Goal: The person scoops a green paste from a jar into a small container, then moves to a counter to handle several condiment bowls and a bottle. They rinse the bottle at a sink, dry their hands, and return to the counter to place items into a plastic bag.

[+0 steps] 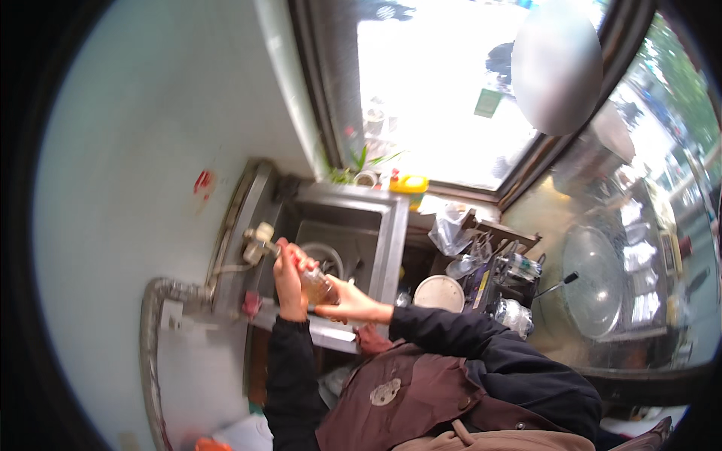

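Both my hands are over the near left part of a stainless steel sink [397, 242]. My right hand [361, 301] grips the lower body of a clear bottle or jar [320, 286] with brownish contents, held tilted. My left hand [290, 279] is closed around its upper end, near something red that I cannot make out. Just left of my left hand is a tap [259, 242] with a pale fitting on the wall side. A coiled pale hose [330, 253] lies in the sink basin. Dark red cloths [372, 339] hang on the near rim.
A yellow-lidded tub [409, 185] and a potted plant [365, 177] stand on the window sill behind the sink. To the right are a white round lid [439, 294], a plastic bag [450, 228] and wrapped containers [514, 317]. A wall [141, 141] bounds the left side.
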### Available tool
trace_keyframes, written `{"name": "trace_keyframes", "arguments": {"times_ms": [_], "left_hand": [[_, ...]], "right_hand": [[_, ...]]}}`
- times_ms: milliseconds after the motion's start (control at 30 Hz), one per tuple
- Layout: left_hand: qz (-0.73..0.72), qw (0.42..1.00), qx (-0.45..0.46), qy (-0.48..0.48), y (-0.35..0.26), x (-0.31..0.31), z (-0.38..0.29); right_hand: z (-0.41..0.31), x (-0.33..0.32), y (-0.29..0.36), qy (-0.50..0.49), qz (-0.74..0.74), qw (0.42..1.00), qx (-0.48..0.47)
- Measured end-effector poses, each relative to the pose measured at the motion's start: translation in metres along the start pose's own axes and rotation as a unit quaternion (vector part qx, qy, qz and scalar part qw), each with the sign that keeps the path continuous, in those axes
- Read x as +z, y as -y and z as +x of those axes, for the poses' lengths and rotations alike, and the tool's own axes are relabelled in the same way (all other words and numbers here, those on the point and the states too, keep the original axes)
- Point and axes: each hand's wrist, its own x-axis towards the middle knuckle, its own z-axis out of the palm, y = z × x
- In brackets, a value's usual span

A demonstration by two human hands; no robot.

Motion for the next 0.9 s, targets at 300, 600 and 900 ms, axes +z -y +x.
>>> {"name": "trace_keyframes", "arguments": {"times_ms": [300, 600, 900], "left_hand": [[-0.099, 0.994, 0.013, -0.05, 0.004, 0.001, -0.026], [-0.091, 0.962, -0.032, -0.257, 0.015, -0.028, -0.019], [-0.323, 0.939, -0.083, 0.089, -0.007, -0.022, -0.013]], "right_hand": [[0.012, -0.032, 0.016, 0.031, -0.142, 0.982, -0.119], [0.016, -0.013, -0.013, -0.058, -0.386, 0.914, -0.113], [0.018, -0.034, 0.007, 0.307, 0.374, 0.864, 0.142]]}}
